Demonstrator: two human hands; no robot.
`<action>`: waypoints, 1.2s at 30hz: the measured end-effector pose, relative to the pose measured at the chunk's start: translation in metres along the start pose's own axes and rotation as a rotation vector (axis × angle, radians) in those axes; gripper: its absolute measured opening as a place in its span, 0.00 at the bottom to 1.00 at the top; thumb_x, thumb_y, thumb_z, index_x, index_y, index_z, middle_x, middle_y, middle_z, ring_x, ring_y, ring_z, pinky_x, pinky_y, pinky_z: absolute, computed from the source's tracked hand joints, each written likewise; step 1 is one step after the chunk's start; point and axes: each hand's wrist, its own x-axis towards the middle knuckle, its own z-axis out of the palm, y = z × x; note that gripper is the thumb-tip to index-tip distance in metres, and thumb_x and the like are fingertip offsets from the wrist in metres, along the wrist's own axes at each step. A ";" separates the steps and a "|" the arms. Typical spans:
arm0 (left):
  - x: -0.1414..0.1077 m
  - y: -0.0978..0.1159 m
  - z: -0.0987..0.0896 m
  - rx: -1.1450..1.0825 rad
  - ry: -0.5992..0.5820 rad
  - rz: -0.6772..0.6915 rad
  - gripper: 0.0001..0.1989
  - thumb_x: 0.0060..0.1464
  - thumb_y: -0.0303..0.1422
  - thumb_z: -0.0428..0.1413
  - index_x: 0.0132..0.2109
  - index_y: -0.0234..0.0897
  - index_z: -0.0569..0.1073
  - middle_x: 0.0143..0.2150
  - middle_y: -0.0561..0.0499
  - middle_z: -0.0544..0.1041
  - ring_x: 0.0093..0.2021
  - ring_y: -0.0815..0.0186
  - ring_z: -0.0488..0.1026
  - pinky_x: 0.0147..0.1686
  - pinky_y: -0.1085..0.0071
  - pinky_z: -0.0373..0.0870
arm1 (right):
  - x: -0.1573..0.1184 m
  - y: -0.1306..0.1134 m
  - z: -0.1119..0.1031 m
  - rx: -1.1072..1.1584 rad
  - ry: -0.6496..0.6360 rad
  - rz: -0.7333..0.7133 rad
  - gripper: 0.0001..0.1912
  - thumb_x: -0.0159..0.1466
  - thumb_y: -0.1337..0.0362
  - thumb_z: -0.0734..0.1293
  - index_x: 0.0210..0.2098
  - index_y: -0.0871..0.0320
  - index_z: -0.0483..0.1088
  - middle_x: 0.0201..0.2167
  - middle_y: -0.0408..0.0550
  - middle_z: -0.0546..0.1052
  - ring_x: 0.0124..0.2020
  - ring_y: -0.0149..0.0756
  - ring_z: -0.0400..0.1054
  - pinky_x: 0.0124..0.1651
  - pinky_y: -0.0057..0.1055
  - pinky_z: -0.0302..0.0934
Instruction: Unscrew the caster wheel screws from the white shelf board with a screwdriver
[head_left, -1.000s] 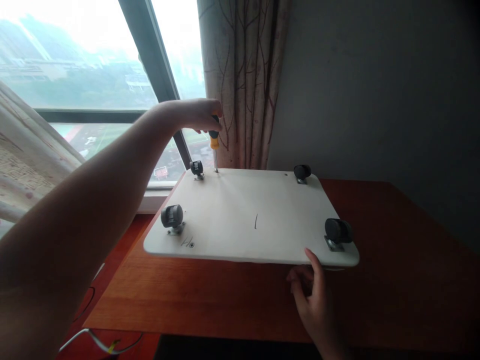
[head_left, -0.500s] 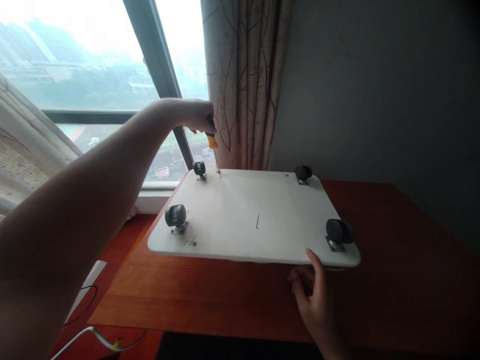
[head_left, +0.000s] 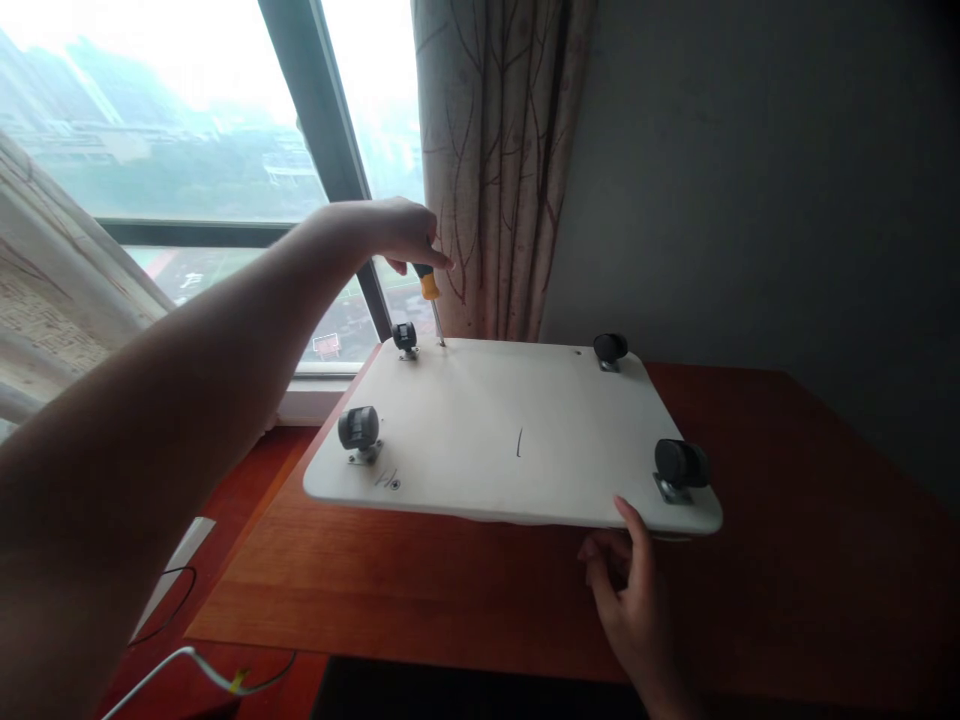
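I see four casters [head_left: 358, 428] mounted on the board [head_left: 465, 410], which lies underside up on the desk [head_left: 360, 570], long axis left to right. My left hand grips the screwdriver [head_left: 429, 287], tip down near the far-left caster, handle leaning left; that spot seems unfinished. My right hand [head_left: 636, 590] touches the near edge; whether it grips, I can't tell.

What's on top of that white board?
Four casters and some pen marks are on the white board. The left hand holds a screwdriver, its tip near the far edge; the right hand touches the near edge. The mounting plates hide the surface under them.
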 end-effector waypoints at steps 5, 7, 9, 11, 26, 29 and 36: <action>-0.002 0.007 0.001 0.205 0.113 -0.098 0.33 0.58 0.60 0.53 0.46 0.32 0.82 0.32 0.42 0.77 0.45 0.49 0.71 0.48 0.58 0.64 | 0.000 0.002 0.000 0.014 -0.017 -0.003 0.30 0.71 0.60 0.63 0.70 0.54 0.52 0.33 0.45 0.77 0.31 0.35 0.74 0.39 0.32 0.72; 0.001 0.003 0.002 0.166 0.087 0.054 0.28 0.57 0.54 0.56 0.51 0.36 0.80 0.38 0.45 0.78 0.44 0.55 0.71 0.47 0.62 0.64 | 0.001 0.002 0.001 0.017 -0.011 -0.013 0.30 0.71 0.60 0.63 0.70 0.54 0.52 0.33 0.45 0.77 0.32 0.35 0.75 0.38 0.32 0.72; 0.003 -0.001 0.004 0.078 0.057 0.189 0.29 0.54 0.49 0.60 0.60 0.42 0.75 0.44 0.50 0.78 0.42 0.62 0.70 0.45 0.67 0.63 | 0.000 0.002 0.001 0.017 -0.013 -0.015 0.30 0.71 0.60 0.62 0.70 0.54 0.52 0.33 0.45 0.77 0.32 0.35 0.75 0.39 0.33 0.72; 0.003 0.000 0.005 0.049 0.062 0.198 0.34 0.53 0.49 0.62 0.64 0.42 0.70 0.44 0.50 0.79 0.40 0.63 0.70 0.43 0.69 0.63 | 0.000 0.002 0.000 0.011 -0.015 -0.010 0.30 0.72 0.59 0.62 0.70 0.54 0.52 0.33 0.45 0.78 0.33 0.35 0.75 0.40 0.33 0.72; 0.002 -0.006 0.002 -0.023 0.011 0.110 0.39 0.54 0.57 0.58 0.65 0.38 0.69 0.45 0.47 0.79 0.38 0.64 0.72 0.40 0.69 0.65 | 0.000 0.001 0.000 0.013 -0.015 -0.009 0.30 0.72 0.59 0.63 0.70 0.55 0.52 0.33 0.46 0.78 0.32 0.36 0.75 0.39 0.33 0.72; -0.003 0.001 0.000 0.140 0.060 -0.083 0.38 0.57 0.65 0.48 0.51 0.34 0.79 0.31 0.47 0.78 0.37 0.60 0.72 0.40 0.66 0.65 | 0.001 0.000 0.001 0.011 -0.009 -0.017 0.30 0.71 0.59 0.63 0.70 0.55 0.53 0.33 0.46 0.78 0.32 0.36 0.75 0.39 0.33 0.72; -0.002 -0.007 -0.002 0.075 -0.012 0.173 0.31 0.55 0.45 0.60 0.64 0.43 0.71 0.45 0.51 0.81 0.39 0.65 0.72 0.39 0.72 0.65 | 0.000 0.001 0.001 0.005 -0.002 -0.016 0.31 0.71 0.59 0.63 0.70 0.55 0.53 0.32 0.45 0.78 0.31 0.35 0.75 0.38 0.33 0.72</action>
